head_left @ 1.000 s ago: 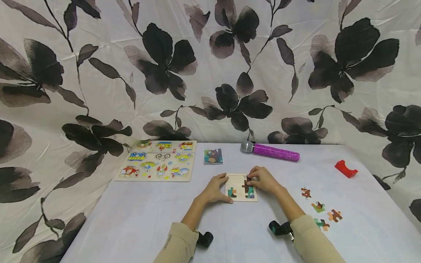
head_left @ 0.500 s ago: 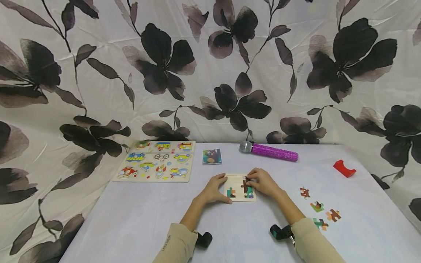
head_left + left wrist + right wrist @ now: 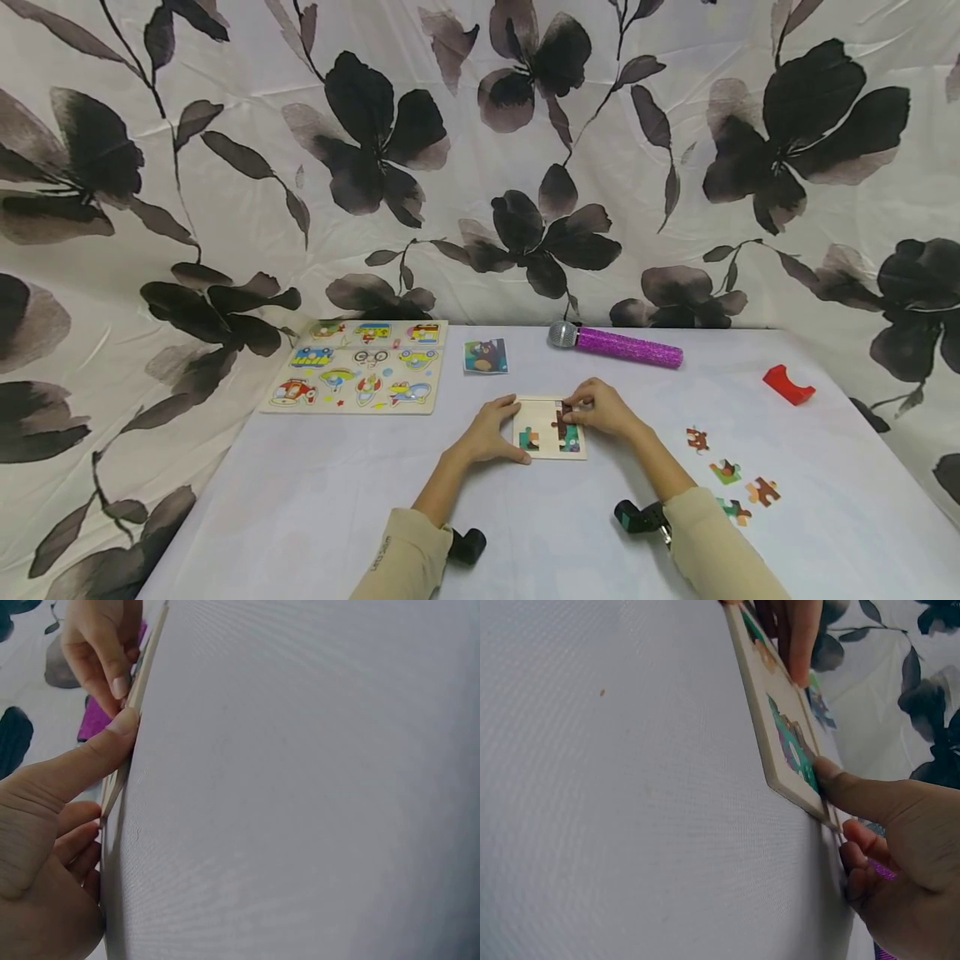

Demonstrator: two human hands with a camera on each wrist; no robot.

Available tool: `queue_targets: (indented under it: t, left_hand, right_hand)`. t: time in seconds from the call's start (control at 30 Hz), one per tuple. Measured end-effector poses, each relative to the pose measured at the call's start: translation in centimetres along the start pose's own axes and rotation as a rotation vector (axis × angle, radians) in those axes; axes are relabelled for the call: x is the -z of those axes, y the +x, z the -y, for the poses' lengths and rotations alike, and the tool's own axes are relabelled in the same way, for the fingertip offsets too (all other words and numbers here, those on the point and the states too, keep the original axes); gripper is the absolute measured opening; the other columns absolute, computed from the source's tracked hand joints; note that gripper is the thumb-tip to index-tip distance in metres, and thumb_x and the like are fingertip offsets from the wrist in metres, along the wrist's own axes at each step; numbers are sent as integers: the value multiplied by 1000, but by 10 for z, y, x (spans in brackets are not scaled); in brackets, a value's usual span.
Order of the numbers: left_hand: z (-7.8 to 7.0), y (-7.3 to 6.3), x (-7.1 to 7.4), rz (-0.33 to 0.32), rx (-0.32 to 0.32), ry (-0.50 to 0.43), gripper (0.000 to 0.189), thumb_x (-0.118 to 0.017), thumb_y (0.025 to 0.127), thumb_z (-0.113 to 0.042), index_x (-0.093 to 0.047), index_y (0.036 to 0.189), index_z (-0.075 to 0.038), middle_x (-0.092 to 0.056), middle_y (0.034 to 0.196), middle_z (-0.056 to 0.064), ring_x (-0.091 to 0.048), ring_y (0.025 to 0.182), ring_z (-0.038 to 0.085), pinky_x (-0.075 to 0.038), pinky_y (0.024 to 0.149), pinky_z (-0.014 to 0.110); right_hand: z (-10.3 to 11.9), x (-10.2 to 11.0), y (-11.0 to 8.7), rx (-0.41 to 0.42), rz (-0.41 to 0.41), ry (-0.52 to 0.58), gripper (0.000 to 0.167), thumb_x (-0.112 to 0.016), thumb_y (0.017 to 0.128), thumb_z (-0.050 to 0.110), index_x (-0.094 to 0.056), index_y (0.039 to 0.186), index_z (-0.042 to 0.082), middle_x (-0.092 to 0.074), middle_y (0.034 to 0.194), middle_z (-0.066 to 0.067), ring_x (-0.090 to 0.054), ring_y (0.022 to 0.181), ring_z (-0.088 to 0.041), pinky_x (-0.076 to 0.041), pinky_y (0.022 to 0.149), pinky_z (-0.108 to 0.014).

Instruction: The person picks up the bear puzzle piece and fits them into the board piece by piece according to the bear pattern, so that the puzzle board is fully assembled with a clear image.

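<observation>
A small square wooden puzzle board (image 3: 537, 410) lies flat on the white table in the head view. My left hand (image 3: 489, 432) grips its left side, thumb at the near corner and fingers at the far one. At the far right corner, my right hand (image 3: 604, 410) pinches a dark puzzle piece (image 3: 567, 407), partly hidden by the fingers. Brown and teal pieces (image 3: 572, 439) lie in the board's right side below it. Another teal and orange piece (image 3: 528, 439) sits in the near left corner. In the right wrist view, the thumb (image 3: 840, 784) rests over the board's edge.
Several loose puzzle pieces (image 3: 726, 472) lie to the right. Behind the board are a bear picture card (image 3: 486, 356) and a purple glittery microphone (image 3: 628, 347). A vehicle puzzle board (image 3: 356, 383) stands back left, and a red block (image 3: 788, 385) far right.
The right hand shifts only slightly at the board's far right corner. The left hand and the board stay in place.
</observation>
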State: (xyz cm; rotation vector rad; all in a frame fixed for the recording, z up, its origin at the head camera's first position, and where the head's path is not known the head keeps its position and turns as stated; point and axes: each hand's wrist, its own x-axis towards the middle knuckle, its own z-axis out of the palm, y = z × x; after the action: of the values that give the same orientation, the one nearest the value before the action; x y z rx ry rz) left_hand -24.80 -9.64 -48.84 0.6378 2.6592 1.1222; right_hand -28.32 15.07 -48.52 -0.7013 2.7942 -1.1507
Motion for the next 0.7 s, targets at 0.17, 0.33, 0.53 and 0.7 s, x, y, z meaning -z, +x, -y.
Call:
queue_targets:
  t: [0.17, 0.33, 0.53, 0.7]
  left_hand:
    - [0, -1, 1, -12, 0, -5, 91, -88, 64, -24, -43, 136, 8, -33, 147, 19, -28, 136, 39, -27, 111, 49]
    - [-1, -1, 0, -13, -5, -4, 92, -88, 63, -24, -43, 136, 8, -33, 147, 20, -28, 136, 39, -26, 111, 50]
    - [0, 0, -2, -15, 2, 2, 91, -88, 63, -24, -43, 136, 8, -33, 147, 20, -28, 136, 39, -27, 111, 49]
    - [0, 0, -2, -14, 6, -12, 92, -88, 63, -24, -42, 136, 8, -33, 147, 20, -28, 136, 39, -26, 111, 49]
  right_hand:
    - [3, 0, 0, -19, -2, -12, 26, -76, 78, 15, -72, 94, -5, -57, 95, -13, -53, 89, -25, -48, 80, -39]
    - [4, 0, -2, -11, -28, -35, 22, -76, 79, 14, -73, 89, -5, -58, 92, -13, -54, 86, -25, -49, 76, -38]
    - [4, -4, -3, -21, -54, -64, 27, -78, 77, 22, -74, 87, -3, -56, 92, -11, -52, 87, -23, -47, 76, -36]
    - [5, -4, -5, -21, -78, -69, 26, -78, 77, 20, -74, 86, -4, -58, 92, -12, -54, 87, -25, -49, 77, -39]
